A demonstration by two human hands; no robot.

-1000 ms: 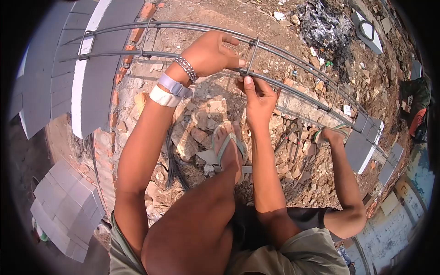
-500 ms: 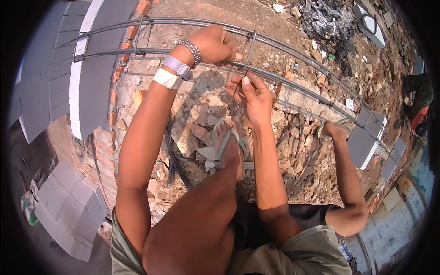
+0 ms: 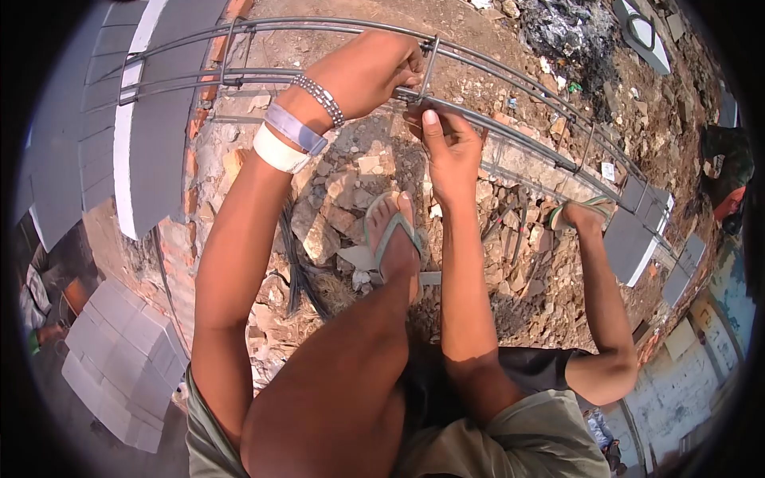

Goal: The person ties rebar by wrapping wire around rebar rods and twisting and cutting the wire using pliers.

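A rebar cage point(image 3: 510, 125) made of long steel bars and square stirrups stretches across the view in front of me. My left hand point(image 3: 374, 76) reaches over the lower bars beside a stirrup point(image 3: 430, 68); its fingers are curled, and what they pinch is hidden. Just below the same joint, my right hand point(image 3: 453, 151) has thumb and fingers pinched together under the bar. A thin tie wire showed in that pinch a moment ago; now the fingers mostly cover it. Bracelets and bands point(image 3: 299, 131) circle my left wrist.
Broken stone and rubble point(image 3: 319, 227) lie under my sandalled feet point(image 3: 394, 239). A bundle of dark wire point(image 3: 296, 275) rests by my left forearm. Grey blocks point(image 3: 119, 362) are stacked at lower left. Grey slabs point(image 3: 637, 223) support the cage's right end. Ash point(image 3: 570, 36) lies beyond the cage.
My left hand has turned and moved slightly up around the stirrup. My right hand has risen closer to the bar, covering the wire. A person's hand now shows at far left.
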